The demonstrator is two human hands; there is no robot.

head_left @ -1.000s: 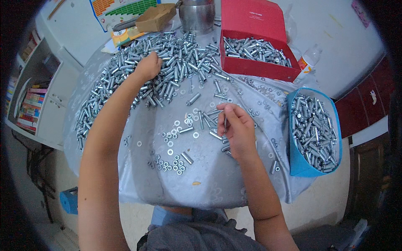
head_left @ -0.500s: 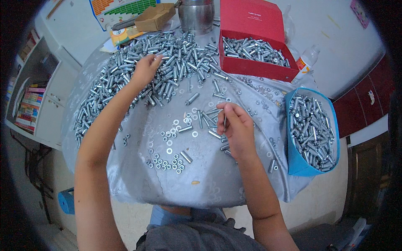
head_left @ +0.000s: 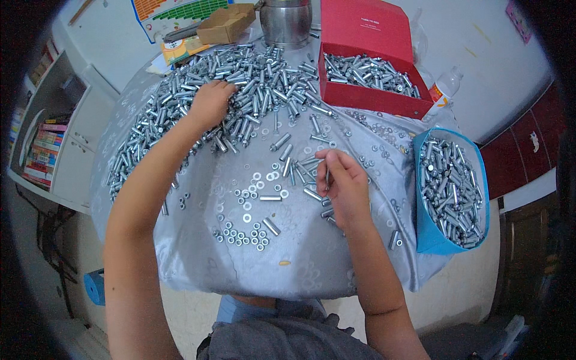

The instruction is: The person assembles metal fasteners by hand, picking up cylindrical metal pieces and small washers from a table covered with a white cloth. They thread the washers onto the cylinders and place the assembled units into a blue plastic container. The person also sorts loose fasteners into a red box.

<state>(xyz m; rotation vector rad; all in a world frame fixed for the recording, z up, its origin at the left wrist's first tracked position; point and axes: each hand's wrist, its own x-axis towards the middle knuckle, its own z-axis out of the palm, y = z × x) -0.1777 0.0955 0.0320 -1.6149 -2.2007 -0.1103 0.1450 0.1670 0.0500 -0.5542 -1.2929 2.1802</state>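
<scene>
A broad heap of silvery expansion bolts covers the far side of the table. My left hand is at the heap's near part, its fingers curled down among the bolts; whatever they grip is hidden. Closer to me on the right, my right hand is raised above the table, thumb and fingers pinching a thin metal bolt held upright. Beside that hand lie several loose bolts. Hex nuts, flat washers and a few metal sleeves are scattered mid-table.
An opened red box full of bolts stands at the far right. Nearer is a blue fabric bin, also filled with bolts. A metal pot, a cardboard box and a plastic bottle sit at the back.
My left hand has its fingers lower among the bolts. One loose sleeve has rolled slightly nearer, and another now lies just left of the right-hand bolts. My right hand keeps its pinch.
</scene>
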